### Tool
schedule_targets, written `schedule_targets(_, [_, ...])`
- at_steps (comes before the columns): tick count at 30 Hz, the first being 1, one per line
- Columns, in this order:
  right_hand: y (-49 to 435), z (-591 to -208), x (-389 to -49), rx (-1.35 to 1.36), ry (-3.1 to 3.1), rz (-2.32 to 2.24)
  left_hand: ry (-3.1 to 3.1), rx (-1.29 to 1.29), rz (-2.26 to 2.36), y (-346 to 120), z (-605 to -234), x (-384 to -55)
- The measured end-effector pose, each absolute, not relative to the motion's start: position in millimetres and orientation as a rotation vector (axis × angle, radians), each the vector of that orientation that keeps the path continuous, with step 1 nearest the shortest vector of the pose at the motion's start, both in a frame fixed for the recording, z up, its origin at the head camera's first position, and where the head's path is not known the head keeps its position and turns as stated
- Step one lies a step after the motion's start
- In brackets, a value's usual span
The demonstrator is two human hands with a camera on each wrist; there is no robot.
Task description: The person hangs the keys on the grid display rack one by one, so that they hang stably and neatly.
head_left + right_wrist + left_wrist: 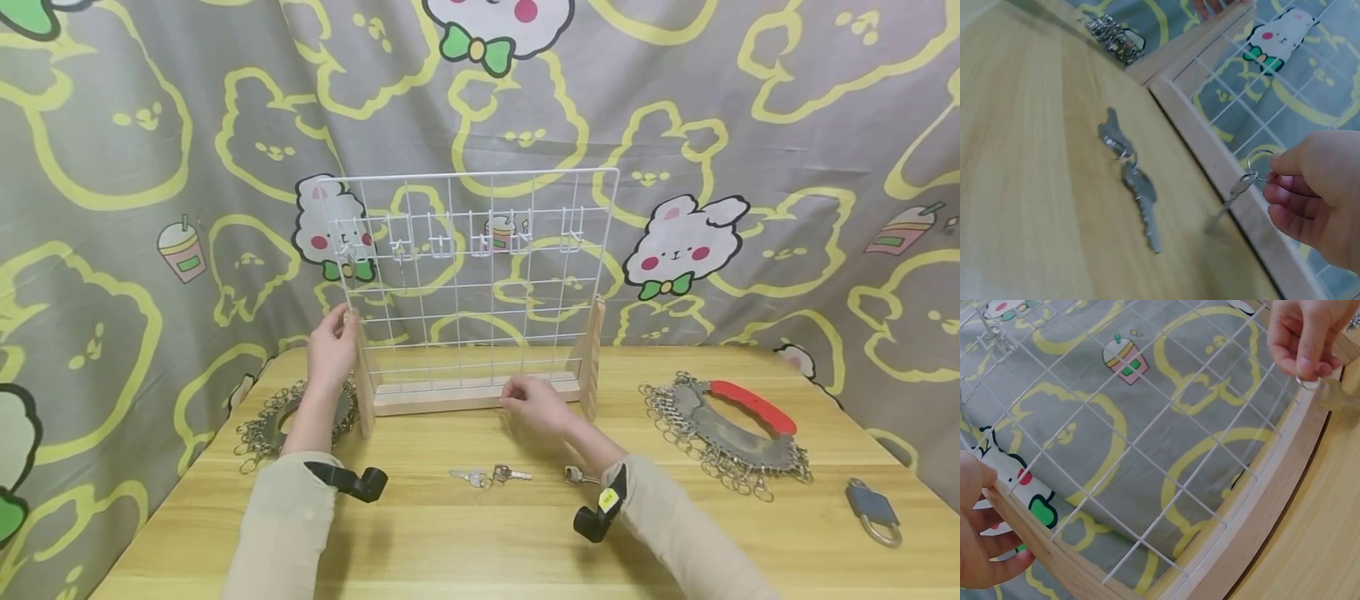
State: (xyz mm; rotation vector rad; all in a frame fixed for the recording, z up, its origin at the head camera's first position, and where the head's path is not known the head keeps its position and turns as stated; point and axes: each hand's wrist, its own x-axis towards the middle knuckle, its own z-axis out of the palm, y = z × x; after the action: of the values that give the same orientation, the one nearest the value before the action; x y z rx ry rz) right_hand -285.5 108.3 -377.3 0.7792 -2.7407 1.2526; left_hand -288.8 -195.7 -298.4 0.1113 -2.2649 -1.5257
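A white wire grid rack (491, 285) stands upright in a wooden base. My left hand (332, 346) grips the top of its left wooden post (1041, 547), thumb in front and fingers around the far side. Low before the grid, my right hand (536, 404) pinches a split key ring (1260, 156) between thumb and fingers. A silver key (1235, 190) dangles from that ring, blurred. White hooks (441, 246) line the upper grid; small metal pieces hang from the leftmost ones, too small to make out. Two keys (1141, 187) lie on the table, with another key (577, 475) by the right wrist.
On the right lies a curved metal plate (697, 421) with a red grip and many clip rings. A similar ringed plate (262, 417) sits behind my left forearm. A blue padlock (872, 506) is near the right edge. A patterned curtain (675, 83) hangs behind.
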Motion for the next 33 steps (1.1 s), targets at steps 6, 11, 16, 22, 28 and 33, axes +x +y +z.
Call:
schedule_targets(6, [107, -355, -285, 0.822, -2.753, 1.25, -2.282, 0.109, -1.523, -196, -296, -288])
schedule_targets(11, [105, -334, -285, 0.874, -2.714, 1.247, -2.286, 0.109, -1.525, -197, -296, -289])
schedule_targets(16, [102, -312, -286, 0.893, -2.662, 1.186, -2.279, 0.112, -1.527, -197, -296, -289])
schedule_targets(22, [95, -281, -285, 0.904, -2.617, 1.12, -2.26, 0.132, -1.55, -196, -297, -289])
schedule_targets(28, [89, -249, -284, 0.933, -2.542, 1.07, -2.283, 0.134, -1.535, -197, -297, -289])
schedule_targets(33, [82, -227, -283, 0.955, -2.461, 1.047, -2.282, 0.132, -1.531, -196, -297, -289])
